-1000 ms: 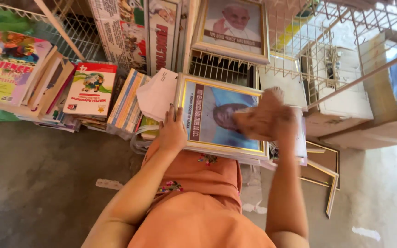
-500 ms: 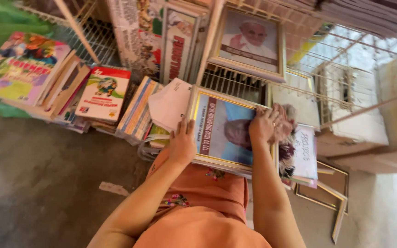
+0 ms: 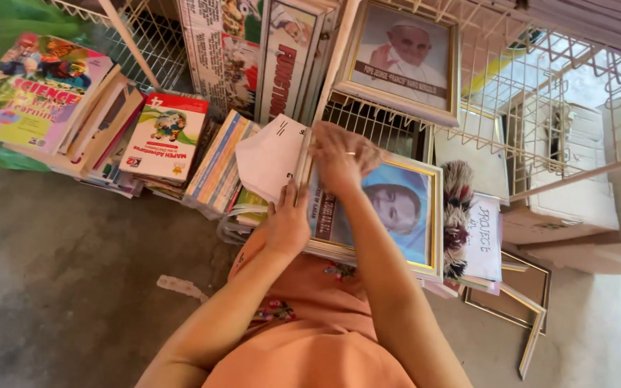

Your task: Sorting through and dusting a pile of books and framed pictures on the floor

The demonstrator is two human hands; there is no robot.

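Observation:
A gold-framed portrait picture (image 3: 397, 215) rests on my lap, face up, tilted toward me. My left hand (image 3: 287, 224) grips its lower left edge, fingers along the frame. My right hand (image 3: 341, 156) lies on the picture's upper left corner, fingers bent over the frame's top edge; a ring shows on one finger. White folded paper (image 3: 273, 156) sits just beyond the frame's left corner. My orange clothing (image 3: 310, 323) fills the lower middle.
A second framed portrait (image 3: 402, 59) leans in a white wire rack (image 3: 540, 93) behind. Stacks of colourful school books (image 3: 159, 136) stand at left on the concrete floor (image 3: 66, 287). A feather duster (image 3: 456, 215) and empty gold frames (image 3: 519, 302) lie at right.
My right hand has swept from the picture's right side across to its upper left corner. The left hand keeps its grip. The view has shifted slightly.

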